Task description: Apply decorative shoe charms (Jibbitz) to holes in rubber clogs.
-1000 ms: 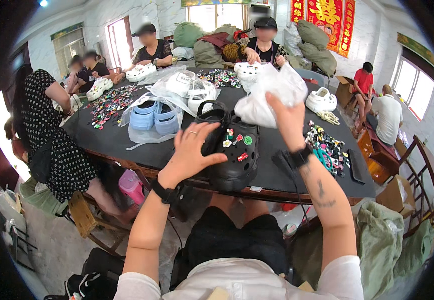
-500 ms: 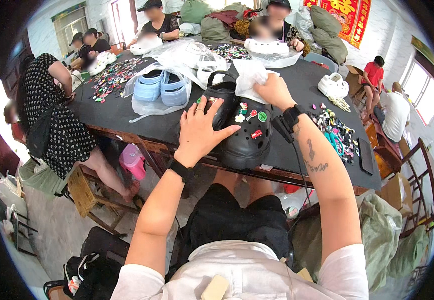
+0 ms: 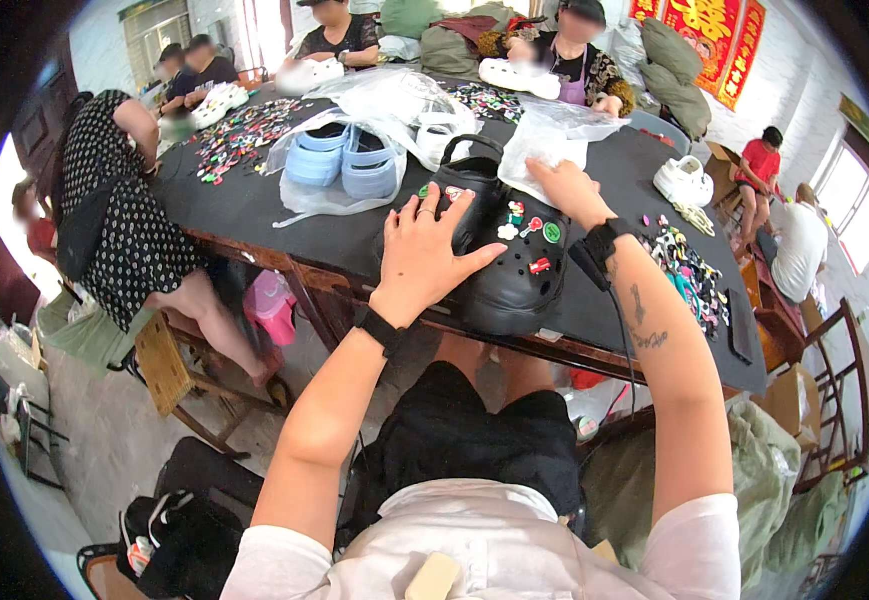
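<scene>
A pair of black clogs stands side by side at the table's near edge, toes toward me. My left hand [image 3: 422,255] lies over the left clog [image 3: 473,180] with its fingers spread, hiding much of its front. The right clog [image 3: 509,300] carries colourful charms [image 3: 531,228] on its upper. At that clog's heel end, my right hand [image 3: 571,192] pinches a crumpled white paper-like wad [image 3: 522,165], which covers the opening. A black band circles each wrist.
Light-blue clogs [image 3: 369,170] sit in a clear bag left of the black pair. Loose charms [image 3: 689,275] lie right, near white clogs [image 3: 682,181]. A dark flat object [image 3: 740,328] rests at the right edge. Other people sit or stand around the table [image 3: 214,218].
The view has shifted, so the table scene sits slightly lower and to the right. My right hand and the white wad have edged back from the right clog's opening. The left hand stays on its clog.
</scene>
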### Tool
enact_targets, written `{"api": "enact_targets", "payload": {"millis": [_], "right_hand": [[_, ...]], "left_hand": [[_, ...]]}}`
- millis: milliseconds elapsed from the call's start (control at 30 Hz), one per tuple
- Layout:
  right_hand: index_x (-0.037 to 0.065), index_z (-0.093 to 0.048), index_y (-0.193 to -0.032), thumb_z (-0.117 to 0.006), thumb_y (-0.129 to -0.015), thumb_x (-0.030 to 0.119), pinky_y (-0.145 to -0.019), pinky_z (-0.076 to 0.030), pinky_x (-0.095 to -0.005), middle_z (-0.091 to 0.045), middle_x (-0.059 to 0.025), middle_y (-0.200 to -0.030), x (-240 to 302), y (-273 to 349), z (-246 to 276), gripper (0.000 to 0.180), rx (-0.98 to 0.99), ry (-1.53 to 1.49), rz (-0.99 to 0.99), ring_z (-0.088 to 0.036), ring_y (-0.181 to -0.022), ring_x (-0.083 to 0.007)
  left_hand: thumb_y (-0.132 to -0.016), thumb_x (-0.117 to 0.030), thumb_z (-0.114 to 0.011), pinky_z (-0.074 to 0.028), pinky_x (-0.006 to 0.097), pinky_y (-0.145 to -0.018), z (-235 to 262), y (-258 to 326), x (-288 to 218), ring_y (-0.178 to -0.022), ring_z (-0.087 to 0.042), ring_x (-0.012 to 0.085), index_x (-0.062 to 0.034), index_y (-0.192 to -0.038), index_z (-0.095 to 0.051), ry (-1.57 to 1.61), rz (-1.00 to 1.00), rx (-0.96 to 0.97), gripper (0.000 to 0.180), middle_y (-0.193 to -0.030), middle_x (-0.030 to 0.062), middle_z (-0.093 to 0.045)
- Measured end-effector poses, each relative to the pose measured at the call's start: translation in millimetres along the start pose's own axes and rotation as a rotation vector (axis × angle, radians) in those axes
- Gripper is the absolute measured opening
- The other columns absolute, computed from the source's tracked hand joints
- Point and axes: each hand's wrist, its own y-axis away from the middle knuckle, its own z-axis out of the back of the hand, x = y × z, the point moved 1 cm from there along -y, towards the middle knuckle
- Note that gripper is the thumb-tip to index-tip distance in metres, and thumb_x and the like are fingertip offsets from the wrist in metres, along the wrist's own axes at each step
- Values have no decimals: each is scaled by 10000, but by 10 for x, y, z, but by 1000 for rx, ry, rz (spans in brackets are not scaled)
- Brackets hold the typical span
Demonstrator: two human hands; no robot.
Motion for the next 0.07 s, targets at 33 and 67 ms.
{"api": "enact_targets", "payload": {"millis": [33, 67], "right_hand": [[48, -657, -1209, -463, -884, 627, -1038, -354, -546, -651, -252, -1152, 128, 56, -20, 692, -46, 166, 46, -593, -1117, -428], [56, -637, -1250, -445, -878, 668, -1097, -258, -551, -546, -295, -1317, 225, 103, 127, 741, 95, 185, 35, -457, -1306, -419]], "left_hand": [[-792, -637, -639, -336, 537, -1067, 35, 33, 50, -1281, -463, 422, -231, -1392, -506, 6, 12, -3, 736, -1406, 250, -472], [-778, -650, -646, -322, 546, -1081, 58, 22, 55, -1287, -459, 423, -229, -1407, -487, 10, 20, 39, 774, -1411, 249, -467]]}}
